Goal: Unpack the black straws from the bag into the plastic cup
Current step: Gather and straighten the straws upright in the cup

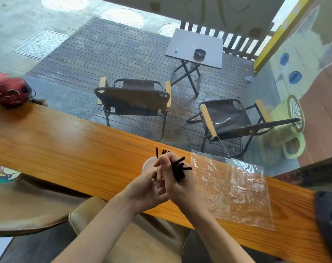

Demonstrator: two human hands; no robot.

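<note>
A single wide-angle view is provided from a head-worn camera, directed forward and steeply downward, so that the wooden counter (70, 149) is crossed diagonally from upper left to lower right and straight lines are bowed toward the frame edges. The left hand (151, 185) and right hand (177, 184) are seen close to the lens at lower centre, with both forearms entering from the bottom edge. Beyond the counter's far edge, the deck (108, 54) with folding chairs (133, 97) is seen from above, well apart from the camera.
</note>
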